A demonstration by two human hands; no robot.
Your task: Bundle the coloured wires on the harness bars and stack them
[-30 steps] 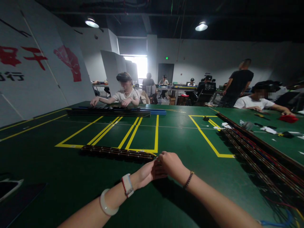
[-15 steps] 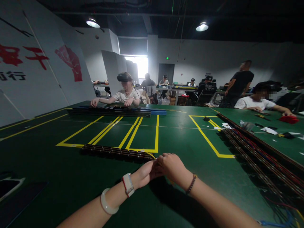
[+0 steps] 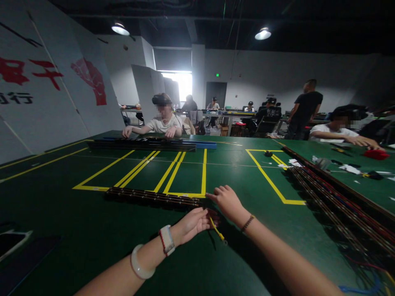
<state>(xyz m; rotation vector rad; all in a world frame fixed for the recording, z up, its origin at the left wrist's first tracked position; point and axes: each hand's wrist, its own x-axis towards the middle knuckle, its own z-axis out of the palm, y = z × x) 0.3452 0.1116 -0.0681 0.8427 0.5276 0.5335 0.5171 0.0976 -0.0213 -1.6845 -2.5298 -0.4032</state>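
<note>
A dark strip with metal rods along it (image 3: 151, 198) lies in front of me on the green table. From its right end a thin yellow wire (image 3: 217, 229) runs toward my hands, ending in a small metal ring terminal (image 3: 225, 243). My left hand (image 3: 197, 224) is turned palm up, its curled fingers around the wire, the ring end hanging past the fingertips. Just above it, my right hand (image 3: 226, 201) pinches at the wire close to the strip's end. Its index finger points left and the other fingers are bent. The exact contact at both fingertips is small and shaded.
Long rodded strips with red and blue wires (image 3: 336, 197) lie at the right. Yellow tape lines (image 3: 203, 172) mark the green table (image 3: 228, 164). A dark flat device (image 3: 27, 263) is at the lower left. A person (image 3: 166, 121) works across the table beside long rails (image 3: 142, 146).
My hands were together over the wire; now they are apart, with the right hand higher. The wire's ring end has come into sight below the left fingers.
</note>
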